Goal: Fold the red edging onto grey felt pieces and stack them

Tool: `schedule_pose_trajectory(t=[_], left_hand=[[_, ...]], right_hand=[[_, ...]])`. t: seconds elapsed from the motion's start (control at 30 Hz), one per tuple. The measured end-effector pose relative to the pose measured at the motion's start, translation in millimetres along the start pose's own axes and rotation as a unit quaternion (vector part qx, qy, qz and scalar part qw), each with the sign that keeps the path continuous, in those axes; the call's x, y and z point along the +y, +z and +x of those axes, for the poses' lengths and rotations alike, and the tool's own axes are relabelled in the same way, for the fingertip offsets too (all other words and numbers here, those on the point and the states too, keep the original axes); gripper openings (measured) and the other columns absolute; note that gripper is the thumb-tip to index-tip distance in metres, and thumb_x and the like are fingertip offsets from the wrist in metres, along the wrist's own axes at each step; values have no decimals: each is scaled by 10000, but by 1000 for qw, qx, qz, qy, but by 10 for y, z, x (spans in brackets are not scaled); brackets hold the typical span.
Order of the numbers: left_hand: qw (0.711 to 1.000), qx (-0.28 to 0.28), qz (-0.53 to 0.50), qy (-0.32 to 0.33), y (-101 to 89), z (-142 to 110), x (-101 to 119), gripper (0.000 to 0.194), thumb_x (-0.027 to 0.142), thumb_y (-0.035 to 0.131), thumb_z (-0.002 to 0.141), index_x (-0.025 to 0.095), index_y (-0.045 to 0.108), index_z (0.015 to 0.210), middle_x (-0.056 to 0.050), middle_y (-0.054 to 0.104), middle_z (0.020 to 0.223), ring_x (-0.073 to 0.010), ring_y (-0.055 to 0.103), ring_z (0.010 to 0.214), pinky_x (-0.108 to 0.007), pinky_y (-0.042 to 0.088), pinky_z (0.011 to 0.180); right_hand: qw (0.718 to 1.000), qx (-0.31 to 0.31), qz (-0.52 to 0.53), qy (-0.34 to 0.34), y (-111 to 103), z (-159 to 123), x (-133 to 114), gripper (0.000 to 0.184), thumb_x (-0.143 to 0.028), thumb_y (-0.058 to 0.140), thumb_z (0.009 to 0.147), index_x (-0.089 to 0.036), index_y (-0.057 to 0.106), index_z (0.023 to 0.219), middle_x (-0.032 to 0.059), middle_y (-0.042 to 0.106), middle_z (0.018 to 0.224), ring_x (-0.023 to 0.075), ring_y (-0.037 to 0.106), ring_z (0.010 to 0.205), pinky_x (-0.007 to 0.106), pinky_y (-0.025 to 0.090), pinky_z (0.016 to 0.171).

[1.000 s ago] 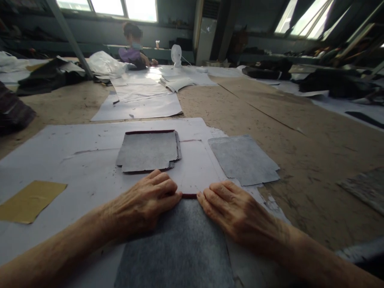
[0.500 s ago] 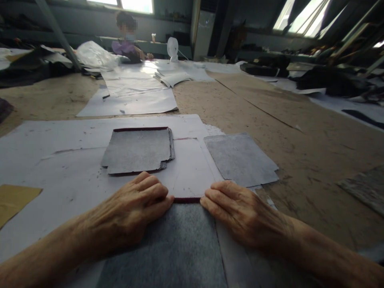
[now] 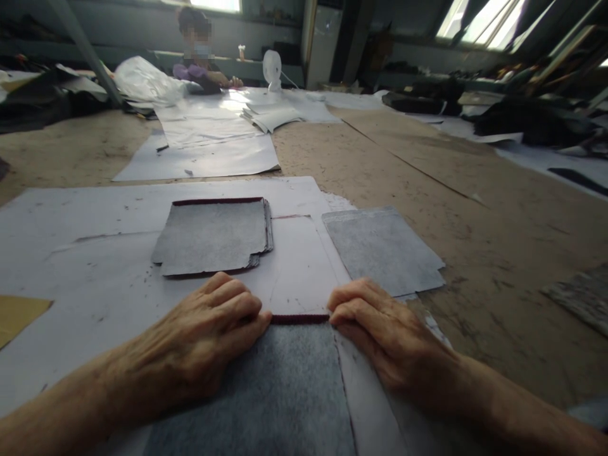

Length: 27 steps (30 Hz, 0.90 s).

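In front of me lies a grey fabric panel (image 3: 280, 386) with its far edge folded over into a narrow dark red strip. My left hand (image 3: 216, 332) has its fingers curled together at the left part of that fold, thumb against the edge. At the fold's right end my right hand (image 3: 380, 329) pinches the corner, its fingertips hidden from view. Just beyond the left hand sits a stack of grey panels (image 3: 213, 234), its top piece also edged in dark red. Past the right hand rests another pile of grey panels (image 3: 384, 247), lighter looking.
White paper (image 3: 85, 266) is spread beneath the work on a brown tabletop (image 3: 475, 253). A tan piece (image 3: 21, 316) lies at far left. Farther off are more paper sheets (image 3: 199, 158), a small white fan (image 3: 272, 69), and a person (image 3: 194, 63) seated across the table.
My right hand has slid slightly to the right along the folded edge, showing more of the red strip. The left hand stays on the fold. The view has shifted a little.
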State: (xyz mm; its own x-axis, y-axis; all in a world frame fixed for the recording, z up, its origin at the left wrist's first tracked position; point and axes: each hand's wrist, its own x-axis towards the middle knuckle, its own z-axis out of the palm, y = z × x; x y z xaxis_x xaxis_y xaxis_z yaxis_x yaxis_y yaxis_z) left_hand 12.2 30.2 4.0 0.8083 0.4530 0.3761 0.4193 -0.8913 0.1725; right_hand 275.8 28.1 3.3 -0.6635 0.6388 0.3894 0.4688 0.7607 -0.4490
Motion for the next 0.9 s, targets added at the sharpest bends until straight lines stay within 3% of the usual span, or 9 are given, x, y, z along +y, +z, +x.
schedule_pose_trajectory(t=[0.17, 0.3, 0.47, 0.53, 0.57, 0.67, 0.73, 0.8, 0.9], left_hand=[[1000, 15, -7, 4, 14, 8, 4, 347, -27, 366, 777, 112, 526, 1052, -68, 537, 841, -156, 457, 745, -341, 403, 692], [1000, 16, -14, 5, 15, 5, -6, 346, -38, 373, 769, 116, 526, 1039, -71, 539, 852, -158, 449, 746, -342, 389, 689], [1000, 22, 7, 8, 13, 14, -5, 314, -16, 353, 792, 128, 534, 1003, -71, 549, 852, -156, 460, 754, -340, 386, 701], [999, 30, 19, 11, 19, 20, -4, 300, -1, 344, 802, 127, 546, 984, -68, 550, 831, -154, 466, 741, -339, 384, 697], [999, 36, 21, 13, 24, 21, -5, 297, 4, 344, 802, 126, 552, 975, -66, 548, 816, -153, 466, 728, -337, 382, 690], [999, 39, 21, 12, 37, 20, -11, 293, 8, 353, 791, 124, 568, 951, -65, 544, 798, -158, 467, 722, -336, 378, 684], [999, 36, 17, 10, 40, 18, -12, 281, 14, 356, 798, 124, 576, 933, -66, 542, 798, -161, 466, 731, -338, 376, 692], [999, 32, 13, 9, 38, 15, -11, 275, 19, 357, 805, 124, 580, 927, -65, 541, 796, -163, 460, 736, -341, 372, 697], [1000, 25, 4, 4, 39, 11, -13, 269, 19, 374, 783, 127, 582, 916, -60, 538, 796, -165, 448, 735, -344, 367, 695]], right_hand=[[999, 38, -11, 14, 18, -45, 27, 304, -101, 450, 848, -162, 485, 1144, 94, 507, 1104, 163, 499, 1046, 304, 471, 877], [999, 38, -24, -13, 15, -61, 14, 247, -70, 429, 857, -154, 556, 1051, 84, 524, 1032, 138, 523, 947, 268, 498, 802], [993, -50, -62, -85, -34, -37, -46, 337, -1, 326, 829, -94, 556, 1057, 115, 561, 1051, 199, 468, 1012, 393, 452, 862], [997, -65, -26, -39, -61, -34, -34, 308, -38, 353, 842, -123, 582, 1028, 100, 573, 1062, 195, 487, 1015, 385, 452, 867], [999, -48, 16, 17, -77, -37, -16, 258, -72, 396, 845, -143, 611, 968, 87, 585, 1051, 184, 516, 994, 359, 462, 858], [966, 68, 137, 207, -126, -39, 40, 129, -176, 510, 829, -164, 637, 817, 62, 626, 965, 151, 605, 850, 267, 510, 742], [948, 127, 146, 253, -126, -7, 14, 115, -191, 520, 824, -165, 632, 833, 54, 639, 905, 143, 619, 775, 245, 514, 671], [966, 134, 89, 202, -60, 67, -92, 139, -160, 504, 824, -177, 635, 867, 42, 629, 870, 137, 602, 767, 245, 501, 668], [992, 108, -43, 50, 157, 223, -328, 238, -90, 427, 822, -162, 652, 855, 54, 597, 811, 154, 549, 765, 276, 473, 670]])
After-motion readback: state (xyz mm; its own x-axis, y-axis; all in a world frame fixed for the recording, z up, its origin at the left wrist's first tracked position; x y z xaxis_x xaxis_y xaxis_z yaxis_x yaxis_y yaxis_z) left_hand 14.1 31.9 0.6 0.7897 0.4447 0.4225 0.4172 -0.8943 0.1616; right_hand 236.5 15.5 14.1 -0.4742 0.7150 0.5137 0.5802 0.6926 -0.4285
